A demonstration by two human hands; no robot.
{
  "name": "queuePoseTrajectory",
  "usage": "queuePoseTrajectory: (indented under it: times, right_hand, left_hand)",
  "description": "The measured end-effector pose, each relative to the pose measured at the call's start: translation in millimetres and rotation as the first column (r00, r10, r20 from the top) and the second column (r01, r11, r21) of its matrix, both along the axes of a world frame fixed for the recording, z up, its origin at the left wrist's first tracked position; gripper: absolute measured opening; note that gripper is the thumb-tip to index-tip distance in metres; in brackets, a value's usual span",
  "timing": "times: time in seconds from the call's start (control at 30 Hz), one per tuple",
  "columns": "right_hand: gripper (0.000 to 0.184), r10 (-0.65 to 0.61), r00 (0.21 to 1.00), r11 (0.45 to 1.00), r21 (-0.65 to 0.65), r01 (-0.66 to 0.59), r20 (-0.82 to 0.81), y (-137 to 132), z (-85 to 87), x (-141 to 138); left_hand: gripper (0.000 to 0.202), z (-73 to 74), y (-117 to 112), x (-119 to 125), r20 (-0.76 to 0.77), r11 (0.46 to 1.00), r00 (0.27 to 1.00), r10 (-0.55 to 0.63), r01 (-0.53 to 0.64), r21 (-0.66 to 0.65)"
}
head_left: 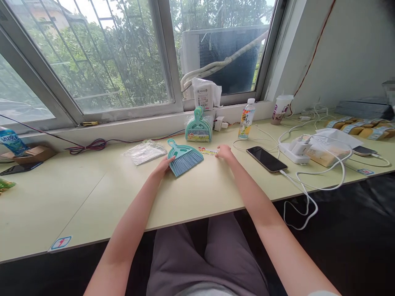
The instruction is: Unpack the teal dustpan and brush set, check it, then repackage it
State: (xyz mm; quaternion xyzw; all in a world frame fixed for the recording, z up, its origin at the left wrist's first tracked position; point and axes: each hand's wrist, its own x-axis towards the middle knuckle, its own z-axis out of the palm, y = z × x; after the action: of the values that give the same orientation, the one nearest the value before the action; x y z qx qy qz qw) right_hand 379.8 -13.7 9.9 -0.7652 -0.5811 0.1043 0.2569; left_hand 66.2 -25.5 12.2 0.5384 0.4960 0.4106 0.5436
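Note:
A teal mini dustpan with a matching brush (187,161) nested in it lies tilted on the table, bristles towards me. My left hand (164,165) is closed on its left edge, thumb on top. To the right, the fingers of my right hand (224,152) pinch the right end of a small printed label card (207,151), yellow and white, lying flat. Behind them, against the wall, stand more teal dustpan and brush sets (198,125) in clear wrapping with a similar label. Clear plastic bags (145,153) lie left of the dustpan.
A drink bottle (247,119) and a lidded cup (281,110) stand at the back right. Nearer are a phone (266,159), a power strip (294,152) and looping white cables. Coiled dark wire (88,146) and a cardboard box (33,155) sit left. The table's front edge is before my lap.

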Motion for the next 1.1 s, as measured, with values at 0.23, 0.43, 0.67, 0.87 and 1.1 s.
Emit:
queuePoseTrajectory:
  times: [0.23, 0.43, 0.67, 0.87, 1.1]
  right_hand:
    - [0.039, -0.021, 0.974, 0.997, 0.066, 0.037, -0.227, 3, -2.4, -5]
    - [0.057, 0.314, 0.737, 0.915, 0.398, -0.067, -0.598, -8, 18.2, -15]
    - [0.048, 0.687, 0.179, 0.625, 0.447, -0.64, -0.705, -38, 37.9, -52]
    - [0.029, 0.609, 0.291, 0.699, 0.326, -0.637, -0.738, -34, 30.0, -65]
    - [0.017, 0.44, 0.628, 0.878, 0.159, -0.452, -0.642, -28, 19.9, -67]
  left_hand:
    - [0.031, -1.2, 1, 0, -0.006, 1.0, 1.0, -0.019, 0.019, 0.022]
    - [0.027, -0.2, 1, -1, 0.016, 1.0, 1.0, -0.023, 0.023, -0.003]
    - [0.04, -1.5, 2, -1, 0.023, 0.999, 0.999, -0.033, 0.034, -0.009]
    - [0.044, -3.0, 3, -1, 0.072, 0.993, 0.991, -0.115, 0.114, 0.012]
    - [0.052, 0.8, 0, -2, 0.012, 0.99, 0.99, -0.144, 0.144, 0.001]
